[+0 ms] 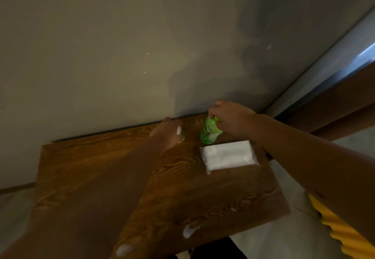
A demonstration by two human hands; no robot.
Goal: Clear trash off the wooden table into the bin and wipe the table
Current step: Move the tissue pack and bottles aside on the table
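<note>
My right hand grips the top of a crumpled green packet near the far edge of the wooden table. My left hand is just left of it, curled round a small clear item with a white part; what that item is I cannot make out. A white pack of wipes lies flat on the table just in front of the green packet. Two white smears mark the table's near edge.
The table stands against a plain wall. A dark door frame runs along the right. Grey floor shows beyond the table's right and near edges. My yellow ribbed sleeve hangs at lower right.
</note>
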